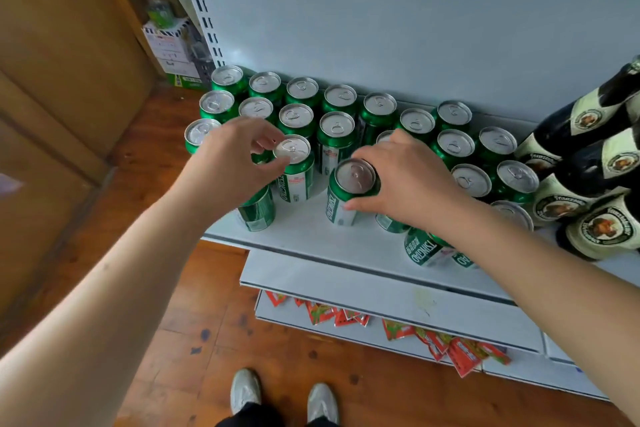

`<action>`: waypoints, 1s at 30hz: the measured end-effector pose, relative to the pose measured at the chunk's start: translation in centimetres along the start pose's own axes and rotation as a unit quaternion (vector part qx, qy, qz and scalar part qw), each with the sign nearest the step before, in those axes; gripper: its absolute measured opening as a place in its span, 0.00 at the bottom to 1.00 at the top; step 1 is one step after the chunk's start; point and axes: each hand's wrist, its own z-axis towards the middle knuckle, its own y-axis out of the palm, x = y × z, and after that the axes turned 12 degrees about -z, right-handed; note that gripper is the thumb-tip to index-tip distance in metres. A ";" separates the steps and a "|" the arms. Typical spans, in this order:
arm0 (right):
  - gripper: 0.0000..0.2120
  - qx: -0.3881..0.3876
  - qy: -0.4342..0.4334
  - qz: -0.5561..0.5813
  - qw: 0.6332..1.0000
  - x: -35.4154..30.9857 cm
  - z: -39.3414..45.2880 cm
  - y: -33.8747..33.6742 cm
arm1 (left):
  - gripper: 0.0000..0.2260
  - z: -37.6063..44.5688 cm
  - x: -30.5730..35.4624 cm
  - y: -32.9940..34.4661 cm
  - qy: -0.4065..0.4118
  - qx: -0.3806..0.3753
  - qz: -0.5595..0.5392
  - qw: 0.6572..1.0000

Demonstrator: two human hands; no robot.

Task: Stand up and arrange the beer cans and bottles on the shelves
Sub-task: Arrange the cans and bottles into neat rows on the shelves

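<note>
On the white shelf (311, 246), left hand (235, 163) pinches the rim of one upright green can (294, 168) with thumb and fingers, right hand (405, 180) wraps another can (349, 191) just beside it, likely to slide both back into the standing rows. Behind the fingers stand rows of cans (339, 128); right of them, dark bottles (588, 163) lean stacked, and under the right wrist some cans (420, 250) look tipped, probably next.

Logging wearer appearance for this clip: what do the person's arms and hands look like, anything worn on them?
Both arms are bare as far as the frame shows, with no sleeves. The left hand and right hand wear no gloves; no rings, watch or bracelets are visible.
</note>
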 end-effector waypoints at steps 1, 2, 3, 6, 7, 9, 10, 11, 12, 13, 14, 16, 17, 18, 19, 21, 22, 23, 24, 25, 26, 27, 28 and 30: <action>0.31 0.009 0.007 -0.009 1.000 -0.3 0.7 0.3 | 0.14 -0.6 -0.1 0.4 0.005 0.001 0.003 1.000; 0.31 0.014 0.011 -0.022 1.000 -0.7 1.5 0.6 | 0.14 -0.9 -0.2 0.9 0.012 0.000 0.004 1.000; 0.31 0.015 0.015 -0.034 0.999 -1.1 2.1 1.0 | 0.15 -1.0 -0.1 1.4 0.022 -0.001 0.007 1.000; 0.30 -0.007 0.020 -0.017 1.000 -1.7 2.9 1.7 | 0.17 -1.0 0.8 2.9 0.054 0.003 0.015 0.998; 0.29 -0.011 0.021 0.013 1.000 -1.4 3.0 1.6 | 0.17 -0.9 1.1 3.3 0.063 0.002 0.013 0.998; 0.27 0.031 0.051 0.085 0.995 0.1 3.5 0.7 | 0.16 -0.6 1.8 4.2 0.078 0.004 0.011 0.997; 0.24 0.063 0.080 0.106 0.989 1.3 4.0 0.1 | 0.16 -0.4 2.1 4.6 0.085 0.012 0.009 0.996; 0.22 0.083 0.113 0.100 0.985 2.6 4.7 -0.6 | 0.15 -0.1 2.4 5.1 0.091 0.021 0.009 0.996; 0.22 0.079 0.143 0.069 0.984 3.9 5.6 -1.1 | 0.15 0.2 2.8 5.8 0.099 0.029 0.012 0.995; 0.24 0.048 0.171 0.029 0.984 5.0 6.6 -1.4 | 0.16 0.6 3.3 6.6 0.107 0.032 0.020 0.994; 0.28 -0.004 0.190 -0.007 0.982 5.6 7.5 -1.6 | 0.17 1.0 3.8 7.4 0.112 0.031 0.032 0.993; 0.30 -0.109 0.200 -0.047 0.973 5.5 9.2 -1.6 | 0.18 1.9 4.7 8.7 0.108 0.018 0.062 0.992; 0.28 -0.140 0.196 -0.055 0.969 5.2 9.9 -1.3 | 0.19 2.3 4.9 9.2 0.104 0.013 0.074 0.992; 0.26 -0.151 0.197 -0.059 0.967 5.0 10.5 -1.0 | 0.19 2.6 5.0 9.6 0.102 0.010 0.082 0.991; 0.24 -0.146 0.204 -0.057 0.966 4.9 10.9 -0.7 | 0.20 2.9 4.9 9.7 0.101 0.009 0.087 0.991; 0.26 -0.107 0.236 -0.045 0.965 5.1 11.1 -0.2 | 0.20 3.5 4.5 9.9 0.100 0.009 0.091 0.991; 0.27 -0.087 0.249 -0.040 0.964 5.2 10.9 0.2 | 0.20 3.7 4.3 9.9 0.099 0.008 0.093 0.991; 0.27 -0.074 0.255 -0.034 0.964 5.2 10.6 0.8 | 0.20 4.0 4.1 9.9 0.098 0.008 0.095 0.991; 0.25 -0.073 0.254 -0.029 0.964 5.3 10.3 1.3 | 0.21 4.2 4.0 9.9 0.097 0.006 0.096 0.991; 0.24 -0.082 0.250 -0.022 0.964 5.3 10.2 1.5 | 0.21 4.6 4.0 10.0 0.097 0.000 0.095 0.991; 0.24 -0.095 0.247 -0.009 0.964 5.5 10.1 1.3 | 0.22 5.0 4.1 10.1 0.099 -0.009 0.095 0.990; 0.24 -0.101 0.247 0.008 0.964 5.6 9.9 0.6 | 0.22 5.5 4.3 10.2 0.103 -0.024 0.099 0.989; 0.24 -0.094 0.251 0.027 0.963 5.9 9.5 -0.4 | 0.23 6.1 4.6 10.3 0.108 -0.042 0.107 0.988; 0.26 -0.040 0.276 0.049 0.959 6.3 7.9 -2.7 | 0.24 7.6 5.4 10.5 0.116 -0.085 0.127 0.981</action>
